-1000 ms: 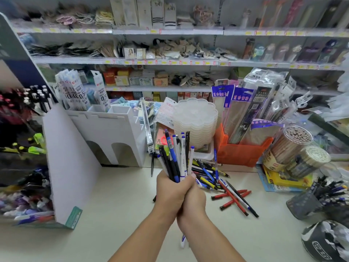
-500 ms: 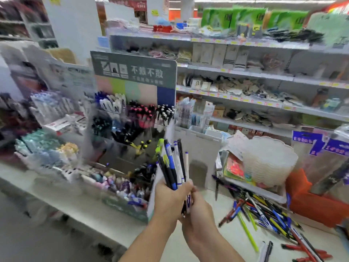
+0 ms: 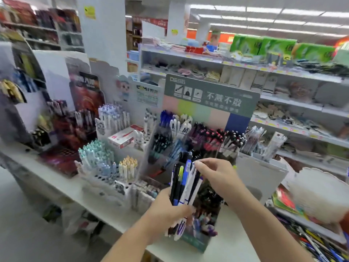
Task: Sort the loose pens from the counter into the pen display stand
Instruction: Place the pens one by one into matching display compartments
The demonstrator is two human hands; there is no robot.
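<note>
My left hand (image 3: 168,210) grips a bundle of pens (image 3: 184,183), blue, black, white and yellow-green, held upright in front of the pen display stand (image 3: 209,140). My right hand (image 3: 213,173) reaches across and pinches the top of one white pen in the bundle. The stand has a grey-green header card with pastel colour blocks and tiers full of pens. More loose pens (image 3: 319,244) lie on the counter at the lower right. The stand's lower tiers are partly hidden behind my hands.
Other pen displays (image 3: 105,163) stand to the left on the white counter (image 3: 226,246). A white cardboard holder (image 3: 258,174) and a stack of white trays (image 3: 319,193) are to the right. Store shelves (image 3: 273,76) run behind.
The view has swung left from the loose pens to the display stand. My right hand has left the base of the bundle and now pinches the top of a white pen.
</note>
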